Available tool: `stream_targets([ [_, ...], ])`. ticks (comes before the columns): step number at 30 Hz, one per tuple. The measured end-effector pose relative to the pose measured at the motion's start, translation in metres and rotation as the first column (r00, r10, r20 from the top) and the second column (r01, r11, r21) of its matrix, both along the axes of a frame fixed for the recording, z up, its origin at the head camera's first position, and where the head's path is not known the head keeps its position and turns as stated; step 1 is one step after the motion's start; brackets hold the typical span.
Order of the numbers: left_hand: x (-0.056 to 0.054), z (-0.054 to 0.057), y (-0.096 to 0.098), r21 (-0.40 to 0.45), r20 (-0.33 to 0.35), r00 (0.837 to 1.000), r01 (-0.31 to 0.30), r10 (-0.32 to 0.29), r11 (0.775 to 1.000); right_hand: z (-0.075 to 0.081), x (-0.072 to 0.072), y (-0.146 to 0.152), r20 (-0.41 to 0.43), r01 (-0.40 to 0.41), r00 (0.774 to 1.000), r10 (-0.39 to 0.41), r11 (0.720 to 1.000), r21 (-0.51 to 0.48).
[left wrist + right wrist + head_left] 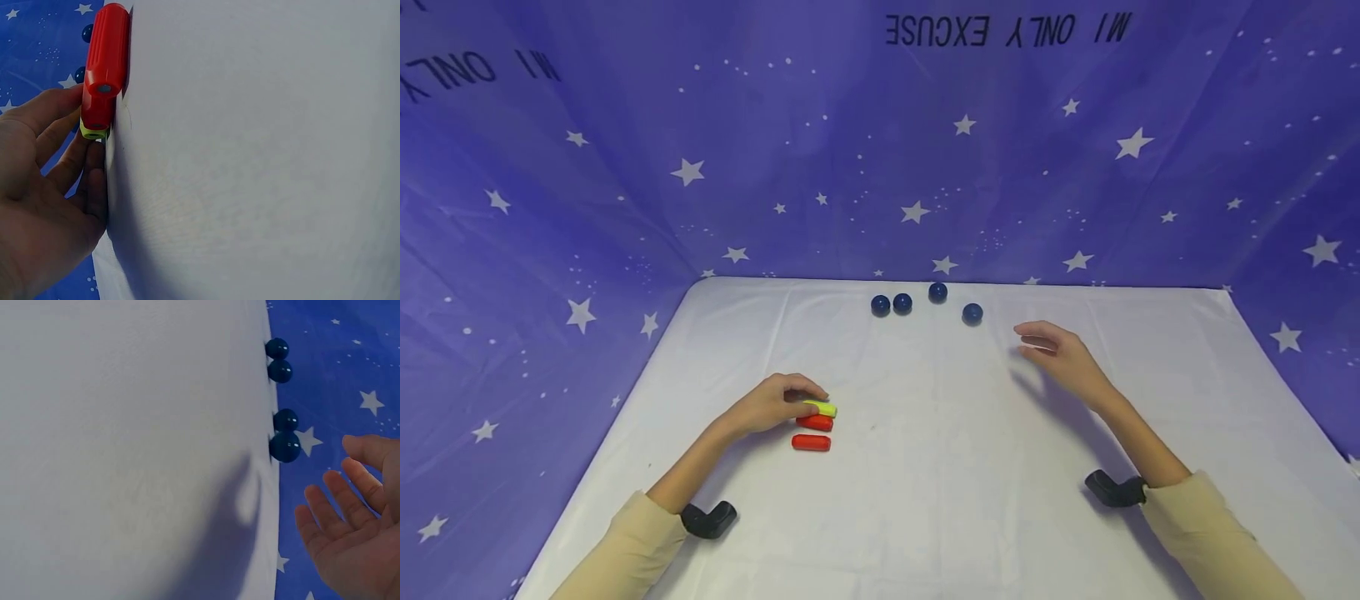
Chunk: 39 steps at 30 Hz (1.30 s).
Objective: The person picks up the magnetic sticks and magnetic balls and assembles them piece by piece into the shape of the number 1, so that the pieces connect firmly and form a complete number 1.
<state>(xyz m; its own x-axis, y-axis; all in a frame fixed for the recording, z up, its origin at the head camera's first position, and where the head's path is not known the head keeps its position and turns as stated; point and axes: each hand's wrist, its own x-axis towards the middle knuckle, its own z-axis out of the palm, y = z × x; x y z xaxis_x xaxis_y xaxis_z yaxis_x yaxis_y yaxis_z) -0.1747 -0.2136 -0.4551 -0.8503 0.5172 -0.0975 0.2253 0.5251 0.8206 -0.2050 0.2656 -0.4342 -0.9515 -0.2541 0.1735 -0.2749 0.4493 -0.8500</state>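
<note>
My left hand (772, 402) is at the left of the white table and pinches a short yellow-green plastic cylinder (826, 409) between thumb and fingers. Right beside it lies a red cylinder (816, 423), and a second red cylinder (811, 442) lies nearer to me. The left wrist view shows lengthwise grooves on the nearest red cylinder (107, 53); the yellow-green one (94, 134) is mostly hidden behind the red pair. Over on the right, my right hand (1063, 358) hovers above the table with loosely bent fingers and nothing in it. Nearest to it is a dark blue ball (972, 314).
Three more dark blue balls, one of them the leftmost ball (881, 306), sit along the far edge of the white-covered table (925, 500). Behind and at the sides hangs a blue-purple curtain (850, 125) with white stars. Black wrist mounts (709, 521) project from both sleeves.
</note>
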Motion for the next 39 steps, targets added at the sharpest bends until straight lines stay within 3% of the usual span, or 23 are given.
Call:
stream_targets([
  [18,0.003,0.001,-0.002,-0.008,-0.007,1.000,-0.002,0.002,1.000,-0.021,-0.046,-0.025,0.215,0.065,0.975,-0.048,0.995,-0.073],
  [25,0.003,0.002,-0.001,-0.016,-0.023,1.000,0.007,-0.007,1.000,-0.027,-0.060,-0.031,0.217,0.093,0.972,-0.085,0.995,-0.029],
  [39,0.001,0.005,0.002,-0.038,0.001,1.000,0.008,-0.008,0.999,-0.026,-0.074,-0.044,0.230,0.117,0.967,-0.113,0.993,-0.005],
])
